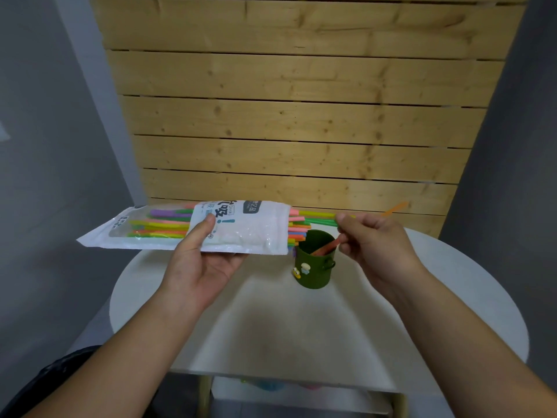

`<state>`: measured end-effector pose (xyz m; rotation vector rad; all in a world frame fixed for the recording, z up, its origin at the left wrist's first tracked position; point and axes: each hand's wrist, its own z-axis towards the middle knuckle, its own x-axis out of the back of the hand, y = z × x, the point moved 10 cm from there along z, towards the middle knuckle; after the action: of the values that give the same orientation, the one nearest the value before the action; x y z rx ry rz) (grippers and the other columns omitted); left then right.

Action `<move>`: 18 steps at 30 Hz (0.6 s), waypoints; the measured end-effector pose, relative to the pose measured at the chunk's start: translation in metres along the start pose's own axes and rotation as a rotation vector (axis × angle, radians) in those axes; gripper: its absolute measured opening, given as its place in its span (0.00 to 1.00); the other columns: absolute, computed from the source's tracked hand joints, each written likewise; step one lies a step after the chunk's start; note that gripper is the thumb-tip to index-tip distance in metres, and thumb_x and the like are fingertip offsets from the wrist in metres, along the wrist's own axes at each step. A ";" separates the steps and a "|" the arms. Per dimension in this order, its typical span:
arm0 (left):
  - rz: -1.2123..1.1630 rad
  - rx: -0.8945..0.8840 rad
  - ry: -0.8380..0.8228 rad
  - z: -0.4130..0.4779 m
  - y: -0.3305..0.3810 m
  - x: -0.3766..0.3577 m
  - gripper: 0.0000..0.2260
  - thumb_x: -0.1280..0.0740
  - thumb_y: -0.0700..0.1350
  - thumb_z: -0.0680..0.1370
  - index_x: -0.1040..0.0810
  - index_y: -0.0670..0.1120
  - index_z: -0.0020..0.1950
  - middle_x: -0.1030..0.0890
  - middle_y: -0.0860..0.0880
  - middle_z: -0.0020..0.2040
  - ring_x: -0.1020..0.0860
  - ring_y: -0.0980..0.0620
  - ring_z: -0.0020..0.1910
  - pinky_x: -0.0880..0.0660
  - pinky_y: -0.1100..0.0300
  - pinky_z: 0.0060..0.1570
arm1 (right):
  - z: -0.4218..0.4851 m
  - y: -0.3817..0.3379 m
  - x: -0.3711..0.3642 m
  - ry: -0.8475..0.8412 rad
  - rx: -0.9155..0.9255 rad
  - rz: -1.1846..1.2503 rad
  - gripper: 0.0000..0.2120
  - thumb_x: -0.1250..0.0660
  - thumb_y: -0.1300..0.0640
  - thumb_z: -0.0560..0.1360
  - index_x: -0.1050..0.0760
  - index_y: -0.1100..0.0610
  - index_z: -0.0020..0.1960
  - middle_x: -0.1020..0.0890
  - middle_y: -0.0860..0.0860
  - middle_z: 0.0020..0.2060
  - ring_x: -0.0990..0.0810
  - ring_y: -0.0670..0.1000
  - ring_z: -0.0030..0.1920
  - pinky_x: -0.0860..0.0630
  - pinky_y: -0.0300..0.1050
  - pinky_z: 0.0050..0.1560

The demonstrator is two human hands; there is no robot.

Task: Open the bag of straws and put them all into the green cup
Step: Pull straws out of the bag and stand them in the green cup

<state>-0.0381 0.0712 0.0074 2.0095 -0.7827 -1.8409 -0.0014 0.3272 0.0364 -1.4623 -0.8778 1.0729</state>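
Note:
My left hand (199, 260) holds a white bag of straws (250, 227) level above the table, its open end pointing right. Several coloured straws (298, 226) stick out of that end. My right hand (373, 242) pinches a few straws, among them green ones (319, 217) half drawn from the bag and an orange tip (394, 209) beyond my fingers. The dark green cup (315, 263) stands below the bag's mouth, with a pink straw (327, 247) leaning inside it.
The cup stands on a round white table (452, 312). A wooden slat panel (301, 116) rises behind it, with grey walls on both sides. Below the table's front edge a lower shelf (286, 390) holds blurred coloured items.

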 end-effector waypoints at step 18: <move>-0.014 0.013 0.016 -0.002 -0.005 0.000 0.09 0.32 0.41 0.80 0.21 0.44 0.59 0.14 0.42 0.55 0.14 0.43 0.51 0.17 0.43 0.44 | -0.014 0.011 -0.031 0.056 -0.045 0.243 0.12 0.34 0.49 0.79 0.18 0.56 0.49 0.24 0.52 0.33 0.24 0.45 0.32 0.23 0.41 0.40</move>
<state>-0.0355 0.0752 0.0044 2.0408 -0.7796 -1.8293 0.0018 0.2915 0.0306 -1.6596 -0.7008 1.1896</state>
